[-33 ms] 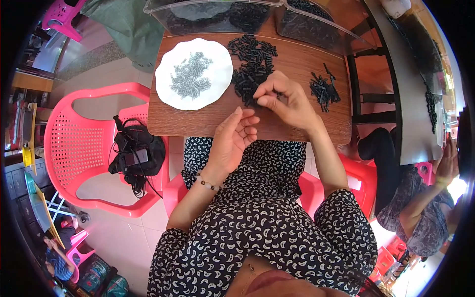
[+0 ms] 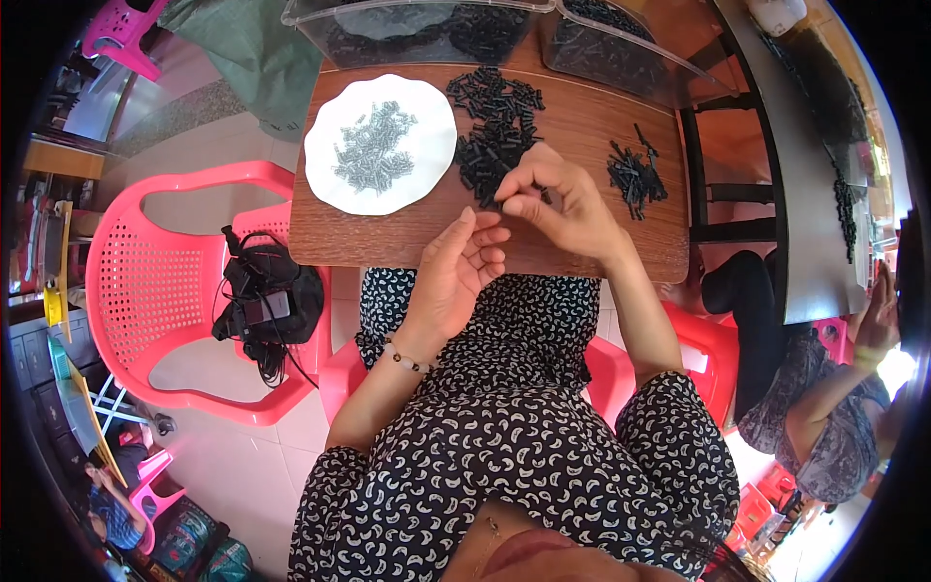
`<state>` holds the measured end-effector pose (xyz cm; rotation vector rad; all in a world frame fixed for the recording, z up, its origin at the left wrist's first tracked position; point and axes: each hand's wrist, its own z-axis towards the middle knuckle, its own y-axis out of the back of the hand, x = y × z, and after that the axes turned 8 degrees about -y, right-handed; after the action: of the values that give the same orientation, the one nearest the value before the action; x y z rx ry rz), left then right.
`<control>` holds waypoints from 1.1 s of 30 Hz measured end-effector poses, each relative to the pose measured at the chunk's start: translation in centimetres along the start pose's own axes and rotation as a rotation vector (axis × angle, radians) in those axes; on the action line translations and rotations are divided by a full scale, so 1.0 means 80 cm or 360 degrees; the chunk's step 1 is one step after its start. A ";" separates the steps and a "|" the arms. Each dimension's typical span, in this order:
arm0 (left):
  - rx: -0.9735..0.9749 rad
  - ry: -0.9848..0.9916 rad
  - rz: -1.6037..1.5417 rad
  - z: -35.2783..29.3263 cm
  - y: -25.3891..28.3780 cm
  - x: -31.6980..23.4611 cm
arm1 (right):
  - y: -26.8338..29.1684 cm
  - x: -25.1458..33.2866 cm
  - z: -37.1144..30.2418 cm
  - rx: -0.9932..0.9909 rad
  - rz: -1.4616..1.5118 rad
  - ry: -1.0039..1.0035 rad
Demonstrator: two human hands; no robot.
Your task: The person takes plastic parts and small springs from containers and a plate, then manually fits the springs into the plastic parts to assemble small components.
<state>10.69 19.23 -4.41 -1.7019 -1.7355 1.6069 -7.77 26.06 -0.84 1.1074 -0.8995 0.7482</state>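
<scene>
Over the front edge of the brown table (image 2: 601, 242), my right hand (image 2: 567, 206) pinches with thumb and forefinger. Anything between those fingertips is too small to make out against the dark pile behind them. My left hand (image 2: 458, 260) is held palm inward just to its left, fingers loosely curled and apart, with nothing visible in it. Beyond both hands lies a pile of small black cylindrical pieces (image 2: 497, 121). To the left, a white scalloped plate (image 2: 325, 160) carries many small clear pieces (image 2: 376, 150). A smaller heap of longer black parts (image 2: 635, 179) lies on the right.
Two clear plastic bins (image 2: 417, 44) holding black pieces line the table's far edge. A pink chair (image 2: 155, 291) with a black bag (image 2: 281, 301) on it stands to the left. At the right are a dark table (image 2: 747, 165) and another person's arm (image 2: 824, 398).
My right hand has shifted very slightly toward the left hand. Otherwise the scene looks the same.
</scene>
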 end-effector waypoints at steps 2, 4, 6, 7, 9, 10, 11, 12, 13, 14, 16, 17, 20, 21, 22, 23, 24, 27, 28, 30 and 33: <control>0.0070 0.0003 -0.0001 0.001 0.002 -0.002 | -0.003 0.003 -0.003 0.0069 -0.0058 0.0028; 0.0138 0.0002 0.0000 0.002 0.005 -0.004 | -0.008 0.007 -0.005 0.0121 -0.0118 0.0035; 0.0158 0.0098 -0.0042 0.001 0.014 -0.005 | -0.008 0.013 -0.003 0.0152 -0.0156 0.0047; 0.0149 0.0087 -0.0043 0.001 0.018 -0.005 | -0.009 0.015 -0.002 0.0176 -0.0199 0.0055; 0.0124 0.0206 -0.0240 0.001 0.025 -0.003 | -0.011 0.015 0.002 0.0175 -0.0208 0.0076; 0.0172 0.0175 -0.0316 0.001 0.030 -0.001 | -0.013 0.015 0.005 0.0167 -0.0221 0.0091; 0.0169 0.0168 -0.0319 0.000 0.029 -0.001 | -0.014 0.014 0.008 0.0174 -0.0220 0.0096; 0.0134 0.0147 -0.0330 -0.001 0.029 -0.002 | -0.015 0.011 0.013 0.0169 -0.0198 0.0074; 0.0099 0.0125 -0.0342 -0.002 0.028 -0.003 | -0.017 0.008 0.020 0.0165 -0.0175 0.0053; 0.0100 0.0120 -0.0343 -0.002 0.027 -0.004 | -0.020 0.005 0.028 0.0119 -0.0192 0.0099; 0.0016 0.0137 -0.0340 -0.003 0.025 -0.007 | -0.026 -0.002 0.047 0.0053 -0.0264 0.0062; 0.0016 0.0133 -0.0340 -0.003 0.025 -0.008 | -0.026 -0.005 0.060 0.0047 -0.0368 0.0131; 0.0030 0.0127 -0.0363 -0.006 0.028 -0.009 | -0.038 -0.023 0.097 0.0030 -0.0627 0.0218; 0.0029 0.0126 -0.0356 -0.007 0.028 -0.009 | -0.044 -0.026 0.107 0.0034 -0.0682 0.0265; 0.0029 0.0125 -0.0349 -0.008 0.029 -0.010 | -0.048 -0.028 0.115 0.0037 -0.0683 0.0270; 0.0027 0.0117 -0.0351 -0.009 0.030 -0.010 | -0.053 -0.029 0.122 0.0061 -0.0772 0.0299; 0.0020 0.0103 -0.0349 -0.010 0.030 -0.011 | -0.057 -0.031 0.129 0.0084 -0.0862 0.0328; 0.0002 0.0058 -0.0336 -0.015 0.030 -0.016 | -0.068 -0.038 0.139 0.0092 -0.0876 0.0396; -0.0007 0.0035 -0.0321 -0.016 0.029 -0.017 | -0.071 -0.037 0.141 0.0111 -0.0899 0.0385; -0.0023 0.0044 -0.0329 -0.013 0.031 -0.018 | -0.074 -0.042 0.142 0.0118 -0.0958 0.0378; -0.0019 0.0057 -0.0334 -0.010 0.033 -0.016 | -0.080 -0.042 0.143 0.0116 -0.1059 0.0377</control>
<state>13.19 17.86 -5.50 -1.4872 -1.8405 1.4687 -6.36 13.05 -4.42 1.2537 -0.2668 0.3453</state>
